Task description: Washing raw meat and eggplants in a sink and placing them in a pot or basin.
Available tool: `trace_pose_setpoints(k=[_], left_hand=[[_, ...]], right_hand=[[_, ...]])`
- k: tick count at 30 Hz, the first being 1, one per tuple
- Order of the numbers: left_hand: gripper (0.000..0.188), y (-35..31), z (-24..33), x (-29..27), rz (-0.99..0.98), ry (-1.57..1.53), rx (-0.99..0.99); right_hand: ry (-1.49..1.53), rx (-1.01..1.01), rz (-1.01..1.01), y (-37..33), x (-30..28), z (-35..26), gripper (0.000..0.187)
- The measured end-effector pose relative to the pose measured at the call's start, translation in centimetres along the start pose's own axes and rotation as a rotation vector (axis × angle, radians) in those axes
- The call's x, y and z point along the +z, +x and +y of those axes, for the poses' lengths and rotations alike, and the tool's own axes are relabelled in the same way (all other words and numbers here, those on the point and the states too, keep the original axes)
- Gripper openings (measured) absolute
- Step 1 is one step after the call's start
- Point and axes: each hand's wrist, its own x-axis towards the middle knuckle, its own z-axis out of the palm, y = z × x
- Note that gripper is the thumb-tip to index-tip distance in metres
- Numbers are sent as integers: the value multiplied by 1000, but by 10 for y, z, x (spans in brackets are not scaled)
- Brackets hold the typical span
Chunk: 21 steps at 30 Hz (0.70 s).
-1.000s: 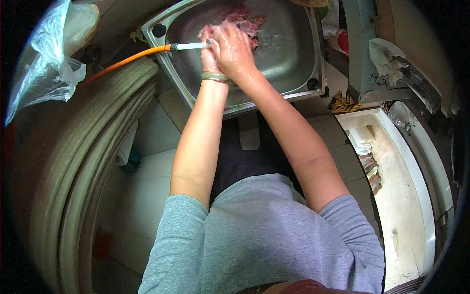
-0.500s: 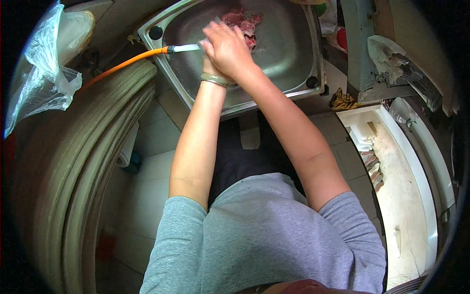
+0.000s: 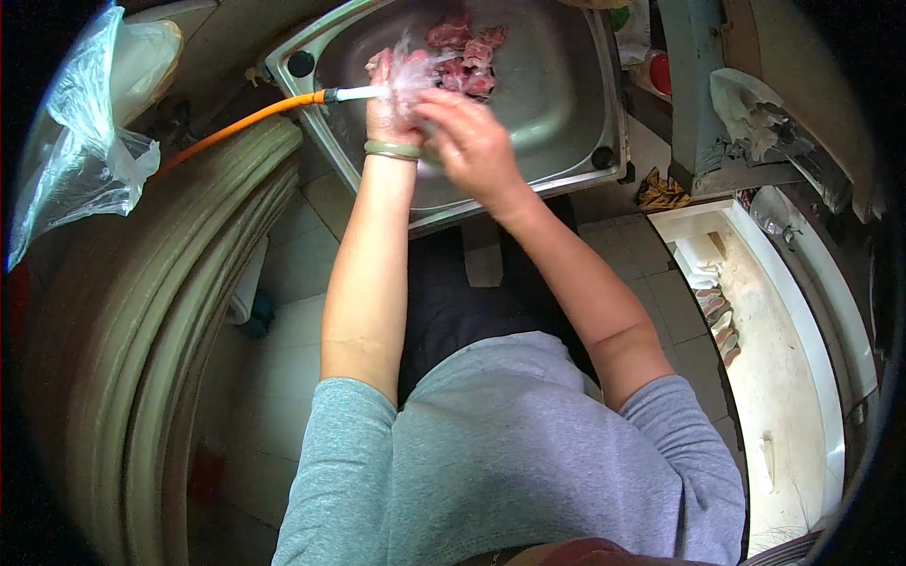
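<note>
Above the left part of a metal sink (image 3: 557, 123), my left hand (image 3: 385, 115) is stretched out under running water, a green bangle (image 3: 393, 150) on its wrist. Splashing water hides much of its palm and fingers, but the visible fingers look extended. The stream comes from an orange hose (image 3: 255, 117) with a dark end, entering over the sink's left rim. My right hand (image 3: 474, 143) hovers just right of the left one, fingers apart and slightly blurred, holding nothing visible. Beyond the hands, several pieces of raw red meat (image 3: 478, 55) lie on the sink bottom.
Stacked, thick-edged greenish boards (image 3: 160, 274) stand to the left, with a clear plastic bag (image 3: 90, 132) above them. A black-and-yellow cloth (image 3: 663, 192) lies right of the sink. Farther right is a white open container (image 3: 774, 377) with several items along its inner edge.
My hands have come apart: the right moved off the left, toward me and slightly right. The left shifted slightly left, and water now splashes off it. More of the meat shows.
</note>
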Motion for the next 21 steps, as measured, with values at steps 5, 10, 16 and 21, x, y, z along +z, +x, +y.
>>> trace_pose_setpoints(k=[5, 10, 16, 21], left_hand=[[32, -12, -1, 24, -5, 115, -124], [32, -7, -9, 28, 37, 127, -51], [28, -31, -10, 18, 30, 34, -53], [22, -47, -19, 11, 13, -197, 23]], right_hand=[[-314, 464, -41, -17, -3, 90, 30], [-615, 375, -253, -10, 25, 140, 45], [317, 829, -234, -3, 11, 164, 42], [1405, 913, -89, 3, -9, 97, 39]])
